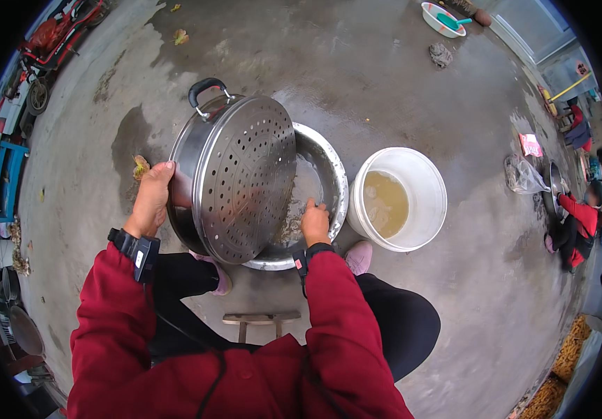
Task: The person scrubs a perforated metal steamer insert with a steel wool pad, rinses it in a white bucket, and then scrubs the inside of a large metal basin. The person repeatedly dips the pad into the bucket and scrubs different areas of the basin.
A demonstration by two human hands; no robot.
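Note:
A steel steamer tier [248, 174] with a perforated bottom stands tilted on its side, and its perforated face points right. One black loop handle [206, 89] shows at its top. My left hand [151, 199] grips the tier's left edge, thumb in sight and fingers partly hidden. Under and beside the tier is a wide metal basin [339, 188] holding some cloudy water. My right hand [315, 223] is over the basin's right part with curled fingers. Whatever it holds, if anything, I cannot make out.
A white bucket [432, 209] of murky yellowish water stands right of the basin. A small wooden stool [262, 318] is between my legs. Far off are a white bowl with a green scoop [447, 22] and a grey rag [440, 55]. Another person [580, 220] crouches at far right.

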